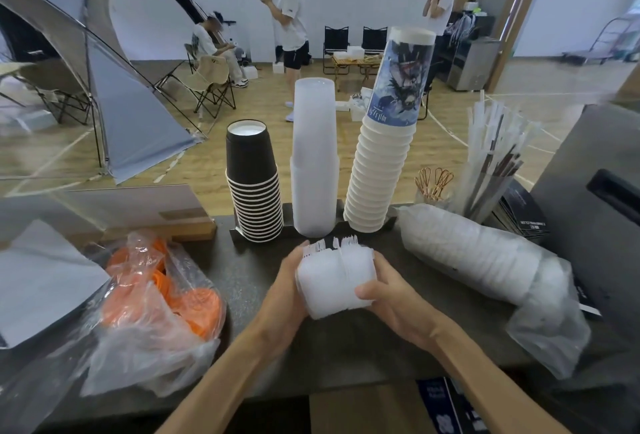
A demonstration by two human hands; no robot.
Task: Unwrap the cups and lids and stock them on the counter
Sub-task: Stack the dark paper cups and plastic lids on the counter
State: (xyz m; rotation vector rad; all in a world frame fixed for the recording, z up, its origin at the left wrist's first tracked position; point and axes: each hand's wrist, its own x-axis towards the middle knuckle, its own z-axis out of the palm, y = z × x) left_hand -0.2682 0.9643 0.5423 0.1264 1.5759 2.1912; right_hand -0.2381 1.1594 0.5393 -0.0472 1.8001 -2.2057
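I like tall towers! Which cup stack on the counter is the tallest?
The white paper cup stack on the right, topped by a blue picture cup. It rises above the frosted stack and the short black stack.

Both bare forearms reach forward and converge. The left hand (pixel 289 281) cups from its side, fingers apparently curled behind; the right hand (pixel 388 290) grips opposite, thumb pointing toward the left.

You won't find any text you can read here. The printed band on the top cup of the white cup stack (pixel 382 156) carries some characters, and the dark booklets (pixel 523 212) at far right have print, both too blurred.
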